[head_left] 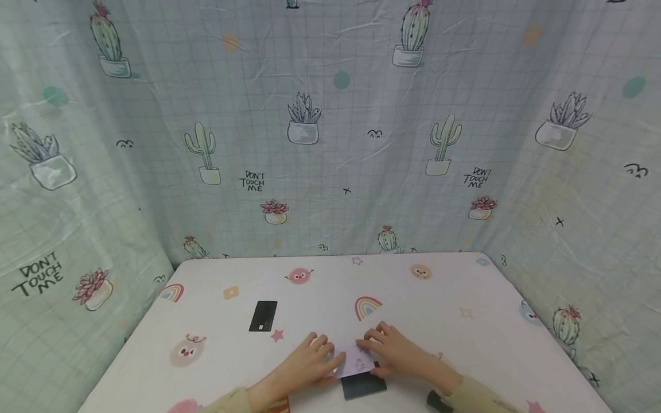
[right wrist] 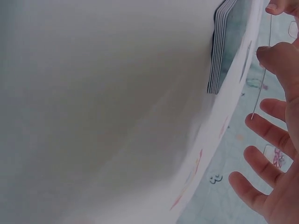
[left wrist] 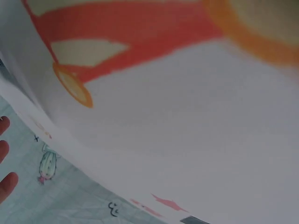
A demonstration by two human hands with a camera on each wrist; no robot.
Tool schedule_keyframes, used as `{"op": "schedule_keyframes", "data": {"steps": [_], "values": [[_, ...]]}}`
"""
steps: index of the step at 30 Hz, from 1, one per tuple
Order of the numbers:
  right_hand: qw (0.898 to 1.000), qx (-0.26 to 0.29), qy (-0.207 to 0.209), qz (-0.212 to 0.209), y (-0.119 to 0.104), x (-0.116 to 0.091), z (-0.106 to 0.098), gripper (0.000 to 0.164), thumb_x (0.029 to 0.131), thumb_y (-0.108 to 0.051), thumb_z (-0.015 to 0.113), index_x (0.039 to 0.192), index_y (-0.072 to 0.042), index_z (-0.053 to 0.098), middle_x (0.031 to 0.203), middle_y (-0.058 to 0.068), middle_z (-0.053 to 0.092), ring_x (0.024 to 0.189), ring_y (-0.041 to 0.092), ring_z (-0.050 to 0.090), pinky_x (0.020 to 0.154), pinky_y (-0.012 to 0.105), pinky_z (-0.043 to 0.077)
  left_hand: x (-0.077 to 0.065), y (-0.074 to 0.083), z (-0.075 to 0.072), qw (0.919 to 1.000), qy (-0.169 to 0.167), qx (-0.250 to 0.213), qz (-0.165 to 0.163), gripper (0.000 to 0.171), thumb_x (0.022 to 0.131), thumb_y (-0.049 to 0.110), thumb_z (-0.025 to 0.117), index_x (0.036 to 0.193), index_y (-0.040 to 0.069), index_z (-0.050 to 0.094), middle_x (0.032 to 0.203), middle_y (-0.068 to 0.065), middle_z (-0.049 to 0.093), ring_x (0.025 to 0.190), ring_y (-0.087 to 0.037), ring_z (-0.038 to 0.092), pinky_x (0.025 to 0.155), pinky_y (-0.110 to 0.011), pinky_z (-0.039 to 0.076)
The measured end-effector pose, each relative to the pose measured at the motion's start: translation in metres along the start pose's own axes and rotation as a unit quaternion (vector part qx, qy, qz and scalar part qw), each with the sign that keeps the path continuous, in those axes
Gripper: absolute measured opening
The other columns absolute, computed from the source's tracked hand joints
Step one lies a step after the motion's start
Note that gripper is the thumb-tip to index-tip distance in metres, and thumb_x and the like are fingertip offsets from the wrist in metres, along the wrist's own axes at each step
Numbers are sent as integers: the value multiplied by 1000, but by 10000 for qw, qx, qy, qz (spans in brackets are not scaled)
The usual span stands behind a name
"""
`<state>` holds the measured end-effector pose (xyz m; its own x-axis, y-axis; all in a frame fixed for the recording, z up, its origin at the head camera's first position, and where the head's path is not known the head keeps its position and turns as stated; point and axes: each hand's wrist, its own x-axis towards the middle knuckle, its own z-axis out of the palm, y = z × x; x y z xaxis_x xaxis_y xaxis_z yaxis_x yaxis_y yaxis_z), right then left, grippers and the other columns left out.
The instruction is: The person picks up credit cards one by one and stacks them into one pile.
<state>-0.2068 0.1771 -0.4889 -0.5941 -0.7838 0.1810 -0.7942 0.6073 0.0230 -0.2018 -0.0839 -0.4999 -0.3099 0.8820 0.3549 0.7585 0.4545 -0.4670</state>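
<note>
A small pale lilac card with faint print lies between my two hands. My left hand holds its left side between thumb and fingers. At its other side, my right hand grips the edge with thumb and index finger. Edge-on, the card is a thin line in the right wrist view, the other right fingers spread below. Just under and in front of it sits a dark stack of cards, its layered edges striped. Only a few fingertips show in the left wrist view.
A black card with a small gold square lies farther back on the left of the white printed table. A dark object shows by my right sleeve. Cactus-print curtains stand behind and at both sides.
</note>
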Motion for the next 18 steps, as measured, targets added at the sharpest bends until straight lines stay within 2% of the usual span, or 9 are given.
{"op": "schedule_keyframes", "data": {"steps": [4,9,18], "values": [[10000,33,-34,46,0,-4,1,58,75,-47,62,125,-22,48,113,-7,52,94,10,39,78,27,38,2,3,-1,10000,-11,-2,34,40,81,53,50,111,28,54,92,6,57,91,-15,51,81,-35,44],[9998,-78,175,-96,0,-9,2,58,74,-47,63,124,-20,50,111,-6,53,92,10,39,75,26,38,5,6,-4,9999,11,26,105,41,79,54,52,111,28,55,91,6,58,90,-14,52,80,-35,45],[9992,-166,275,-240,-1,-16,5,57,73,-46,64,122,-20,52,109,-7,52,90,9,39,73,25,38,8,14,-6,9996,-140,-29,243,43,80,56,50,112,28,54,90,6,59,89,-14,53,81,-36,46]]}}
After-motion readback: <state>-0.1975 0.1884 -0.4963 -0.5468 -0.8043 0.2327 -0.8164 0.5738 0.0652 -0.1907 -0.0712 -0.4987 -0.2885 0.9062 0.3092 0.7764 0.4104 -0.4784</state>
